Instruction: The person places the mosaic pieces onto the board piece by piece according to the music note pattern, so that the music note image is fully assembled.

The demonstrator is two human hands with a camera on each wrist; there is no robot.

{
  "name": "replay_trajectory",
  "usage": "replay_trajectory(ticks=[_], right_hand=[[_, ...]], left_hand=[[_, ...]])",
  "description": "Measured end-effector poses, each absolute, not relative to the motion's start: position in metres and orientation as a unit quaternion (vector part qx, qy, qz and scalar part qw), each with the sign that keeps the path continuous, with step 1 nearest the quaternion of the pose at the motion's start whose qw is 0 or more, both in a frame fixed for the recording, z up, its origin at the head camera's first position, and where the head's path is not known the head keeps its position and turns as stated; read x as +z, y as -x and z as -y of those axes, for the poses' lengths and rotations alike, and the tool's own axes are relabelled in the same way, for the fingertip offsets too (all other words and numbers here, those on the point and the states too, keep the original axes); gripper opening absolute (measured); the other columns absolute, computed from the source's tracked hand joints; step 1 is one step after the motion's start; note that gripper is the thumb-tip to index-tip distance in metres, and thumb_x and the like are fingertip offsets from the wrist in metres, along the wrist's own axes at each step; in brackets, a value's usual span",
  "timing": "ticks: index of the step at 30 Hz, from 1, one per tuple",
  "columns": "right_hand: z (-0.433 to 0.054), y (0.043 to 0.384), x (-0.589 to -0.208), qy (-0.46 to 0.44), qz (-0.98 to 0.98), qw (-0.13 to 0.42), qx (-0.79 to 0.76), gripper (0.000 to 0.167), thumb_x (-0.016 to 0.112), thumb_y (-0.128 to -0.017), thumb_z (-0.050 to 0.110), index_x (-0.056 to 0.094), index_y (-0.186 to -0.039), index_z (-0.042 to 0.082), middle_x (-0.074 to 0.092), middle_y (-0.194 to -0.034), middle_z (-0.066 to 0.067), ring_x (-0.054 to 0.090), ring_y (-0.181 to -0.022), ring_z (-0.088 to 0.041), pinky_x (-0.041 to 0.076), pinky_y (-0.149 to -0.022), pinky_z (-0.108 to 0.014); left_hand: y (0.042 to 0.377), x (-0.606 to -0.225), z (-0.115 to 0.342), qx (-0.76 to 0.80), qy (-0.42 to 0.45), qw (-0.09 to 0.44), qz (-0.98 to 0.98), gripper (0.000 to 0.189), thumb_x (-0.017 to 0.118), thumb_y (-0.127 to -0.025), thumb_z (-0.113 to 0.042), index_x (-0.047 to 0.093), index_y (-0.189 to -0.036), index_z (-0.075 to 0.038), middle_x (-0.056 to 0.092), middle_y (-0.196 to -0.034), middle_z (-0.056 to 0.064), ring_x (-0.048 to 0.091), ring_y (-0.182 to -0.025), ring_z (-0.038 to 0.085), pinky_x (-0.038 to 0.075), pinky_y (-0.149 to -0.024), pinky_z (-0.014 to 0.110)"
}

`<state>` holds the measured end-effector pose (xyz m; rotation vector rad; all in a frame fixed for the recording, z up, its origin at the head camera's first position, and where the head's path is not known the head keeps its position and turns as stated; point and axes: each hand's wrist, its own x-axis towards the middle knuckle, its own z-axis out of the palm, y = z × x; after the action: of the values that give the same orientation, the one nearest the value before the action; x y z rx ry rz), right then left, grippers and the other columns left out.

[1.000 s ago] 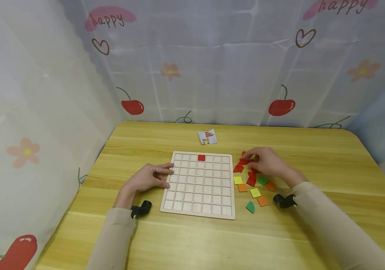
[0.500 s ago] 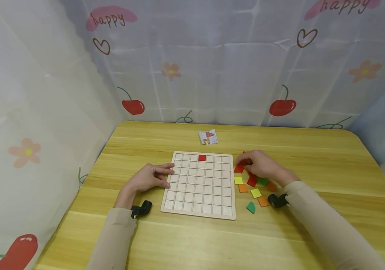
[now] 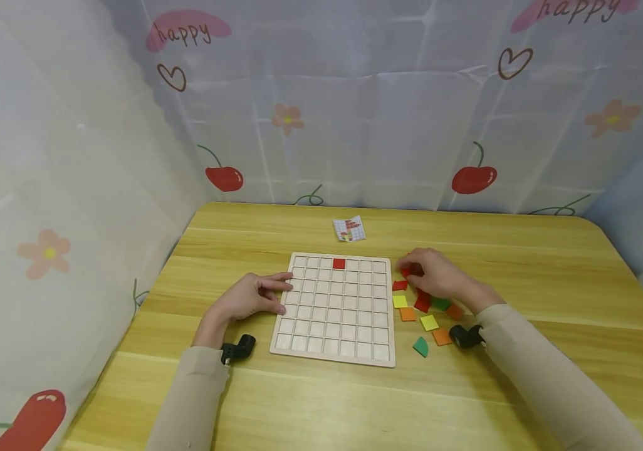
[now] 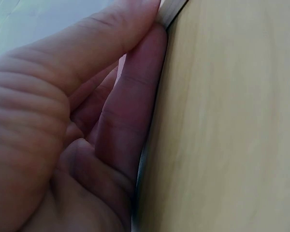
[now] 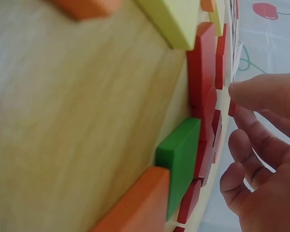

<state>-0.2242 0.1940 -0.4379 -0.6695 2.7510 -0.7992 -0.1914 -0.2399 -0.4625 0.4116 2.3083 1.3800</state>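
Note:
A pale wooden grid board [image 3: 333, 359] lies on the table, with one red square tile [image 3: 339, 264] in its top row. My left hand [image 3: 248, 295] rests at the board's left edge, its fingertips and thumb touching the rim. To the right of the board, my right hand [image 3: 437, 274] is low over a cluster of red tiles [image 3: 422, 303]. In the right wrist view, its thumb and forefinger pinch a small red tile [image 5: 232, 108], mostly hidden by the thumb. The other fingers are loosely bent. Another red tile [image 3: 400, 285] lies between this hand and the board.
Right of the board lie yellow tiles [image 3: 400, 302], orange tiles [image 3: 407, 314], a green tile [image 3: 441, 304] and a green quarter-round tile [image 3: 420, 347]. A small printed pattern card [image 3: 349, 229] lies behind the board. A printed curtain [image 3: 355, 138] hangs behind the table.
My right hand has moved left over the red tiles towards the board, then slightly back, and one red tile beside the board now shows separately. The left hand stays at the board's edge.

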Motion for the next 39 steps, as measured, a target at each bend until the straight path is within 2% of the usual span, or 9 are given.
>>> replay_trajectory(ticks=[7,14,22,32,39], right_hand=[[-0.188,0.225,-0.437,0.209,-0.931,0.093,-0.283,0.030,0.069,-0.096,0.006,0.071,-0.126,0.004,0.070,-0.114,-0.011,0.061,-0.097,-0.025,0.052,-0.094,-0.048],[-0.176,0.226,-0.434,0.197,-0.931,0.100,-0.290,0.030,0.068,-0.099,0.013,0.069,-0.129,0.009,0.066,-0.109,-0.008,0.057,-0.093,-0.024,0.049,-0.083,-0.039],[-0.157,0.229,-0.428,0.201,-0.924,0.112,-0.305,0.032,0.065,-0.101,0.014,0.065,-0.133,0.009,0.067,-0.123,-0.011,0.060,-0.107,-0.028,0.052,-0.095,-0.046],[-0.130,0.236,-0.428,0.186,-0.925,0.122,-0.308,0.031,0.065,-0.101,0.015,0.067,-0.131,0.009,0.068,-0.117,-0.011,0.058,-0.102,-0.027,0.051,-0.092,-0.043],[-0.115,0.242,-0.436,0.189,-0.920,0.124,-0.319,0.027,0.066,-0.101,0.016,0.069,-0.126,0.009,0.068,-0.115,-0.009,0.058,-0.101,-0.025,0.049,-0.095,-0.042]], left_hand=[[0.191,-0.463,0.240,0.498,-0.145,0.209,-0.829,0.044,0.089,-0.080,-0.014,0.078,-0.123,-0.015,0.053,-0.156,-0.005,0.034,-0.155,0.017,0.046,-0.094,0.014],[0.191,-0.463,0.240,0.496,-0.144,0.212,-0.830,0.044,0.089,-0.080,-0.015,0.078,-0.122,-0.015,0.054,-0.155,-0.006,0.034,-0.155,0.017,0.046,-0.093,0.014],[0.191,-0.462,0.239,0.499,-0.144,0.212,-0.828,0.045,0.090,-0.080,-0.016,0.078,-0.123,-0.016,0.054,-0.155,-0.007,0.034,-0.155,0.017,0.045,-0.095,0.014],[0.191,-0.463,0.240,0.495,-0.145,0.209,-0.831,0.046,0.090,-0.079,-0.015,0.077,-0.124,-0.017,0.054,-0.155,-0.008,0.035,-0.154,0.017,0.045,-0.095,0.014],[0.192,-0.465,0.241,0.498,-0.147,0.209,-0.829,0.046,0.089,-0.080,-0.015,0.077,-0.124,-0.015,0.054,-0.155,-0.006,0.036,-0.154,0.019,0.046,-0.094,0.015]])
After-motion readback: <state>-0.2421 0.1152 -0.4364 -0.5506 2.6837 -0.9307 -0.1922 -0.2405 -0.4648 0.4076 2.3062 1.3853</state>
